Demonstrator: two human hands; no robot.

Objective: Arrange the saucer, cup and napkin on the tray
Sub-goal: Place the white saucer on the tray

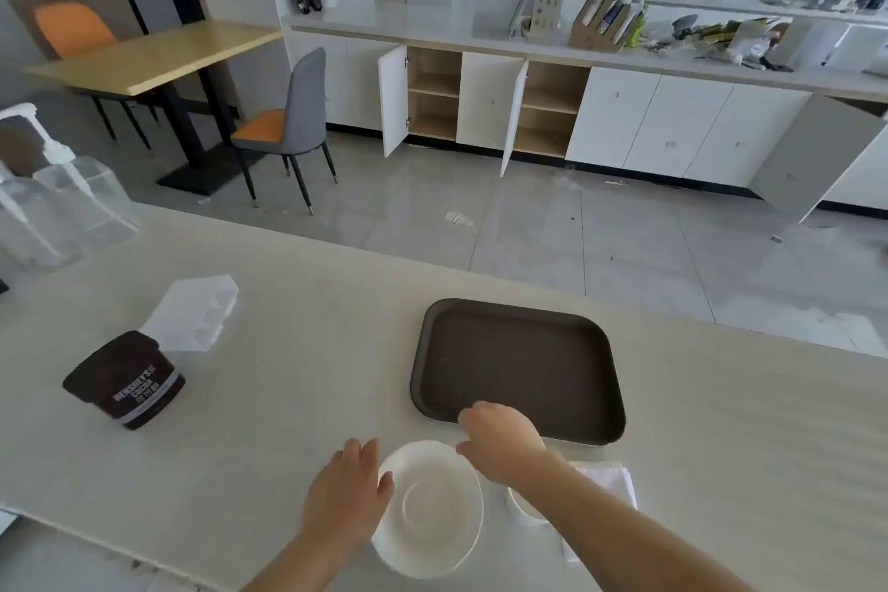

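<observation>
A white saucer [429,510] lies on the pale counter near the front edge. My left hand [347,490] touches its left rim, fingers together, thumb against the edge. My right hand [502,440] curls over the saucer's upper right rim, fingertips at the edge. An empty dark brown tray [516,365] sits just beyond the saucer. A white cup [526,506] shows partly under my right forearm, right of the saucer. A folded white napkin [610,481] lies under and behind the cup, mostly hidden by my arm.
A brown cocoa tub [126,381] stands at the left, with a clear plastic mould tray [194,312] behind it. Clear pump bottles [62,202] stand at the far left. Beyond the counter's far edge is tiled floor, a chair and cabinets.
</observation>
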